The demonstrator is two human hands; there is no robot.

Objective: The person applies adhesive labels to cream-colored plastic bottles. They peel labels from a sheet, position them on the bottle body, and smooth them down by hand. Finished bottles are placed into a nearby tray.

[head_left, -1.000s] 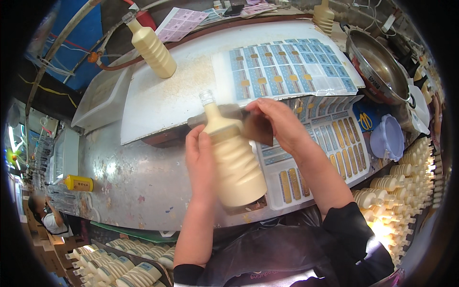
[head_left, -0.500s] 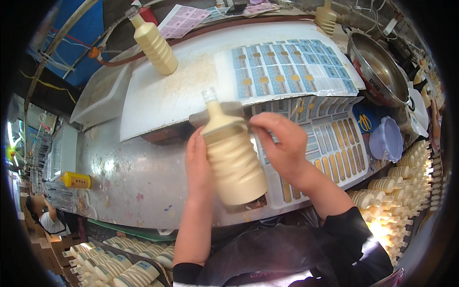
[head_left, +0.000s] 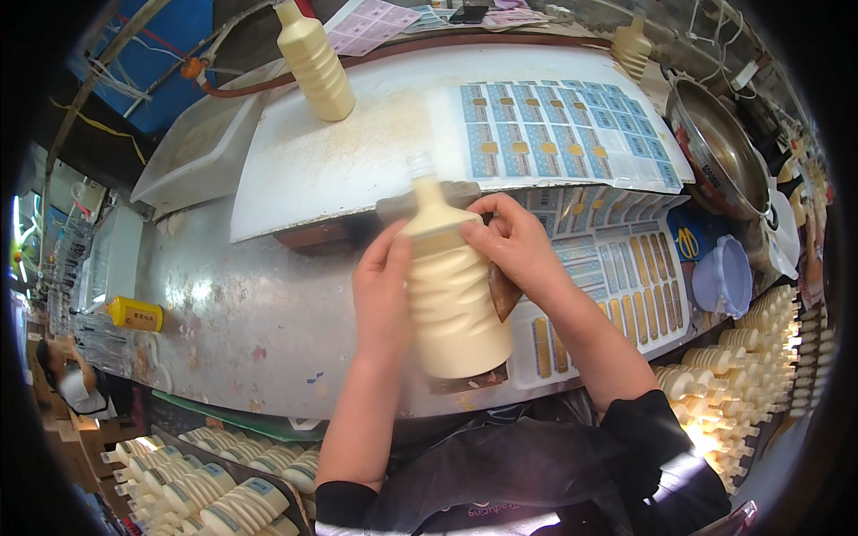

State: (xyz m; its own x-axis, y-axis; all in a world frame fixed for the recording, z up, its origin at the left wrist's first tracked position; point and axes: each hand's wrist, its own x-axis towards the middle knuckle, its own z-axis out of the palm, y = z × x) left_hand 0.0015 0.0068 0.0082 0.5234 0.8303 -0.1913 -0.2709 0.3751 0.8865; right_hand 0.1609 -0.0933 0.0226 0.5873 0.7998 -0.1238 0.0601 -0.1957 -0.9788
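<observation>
A cream bottle (head_left: pixel 458 308) with wavy ridged sides and a clear threaded neck lies before me, neck pointing away, over a dark brown support (head_left: pixel 474 382) that it mostly hides. My left hand (head_left: pixel 382 286) rests along its left side, fingers bent at the shoulder. My right hand (head_left: pixel 518 246) is closed at the right shoulder, with the thumb pressed on the bottle. Between the two hands a thin greyish strip (head_left: pixel 438 230) runs across the shoulder. Slight blur hides whether the fingertips hold its ends.
Blue and gold label sheets (head_left: pixel 536 134) lie on the white raised board (head_left: pixel 304 188); more fill a tray (head_left: pixel 617 344) at right. Another cream bottle (head_left: pixel 317 71) stands on the board. A lilac bucket (head_left: pixel 722 277), metal pan (head_left: pixel 715 143) and yellow container (head_left: pixel 136 314) surround the work. Several bottles are stacked on both sides.
My right hand has come in against the bottle's shoulder. My left hand has slid up toward the shoulder. The view has shifted slightly.
</observation>
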